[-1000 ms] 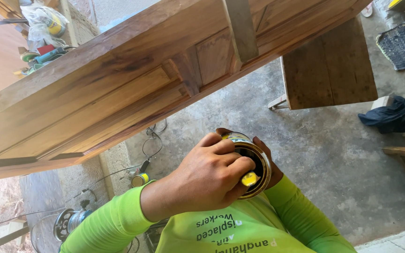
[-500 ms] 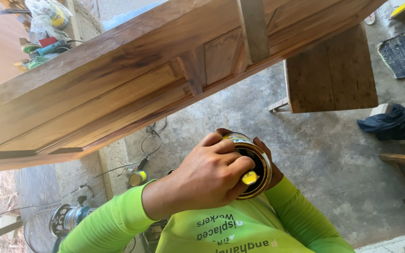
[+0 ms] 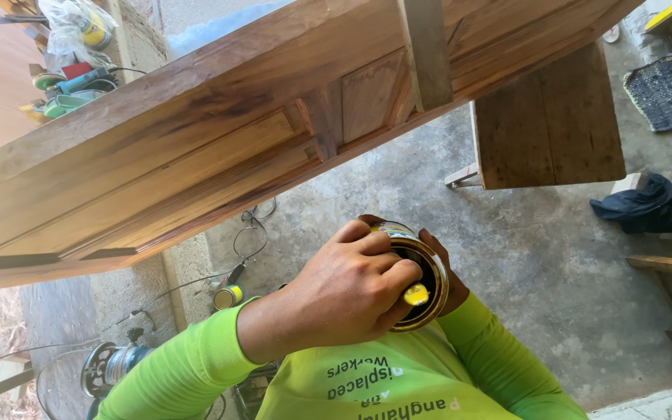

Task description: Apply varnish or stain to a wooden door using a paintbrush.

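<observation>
Concrete floor lies beneath a long brown wooden door on its edge. Just below that door, the left hand cups an open tin can, while the right hand, fingers closed, grips a yellow-handled tool dipped inside.

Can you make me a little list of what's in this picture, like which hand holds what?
left hand: curled over the can's open mouth, pinching a small yellow piece
right hand: wrapped around the tin can from the far side
sleeves: bright green
above the hands: brown wooden door
floor: grey concrete, with a cable, a small can and a dark cloth
</observation>
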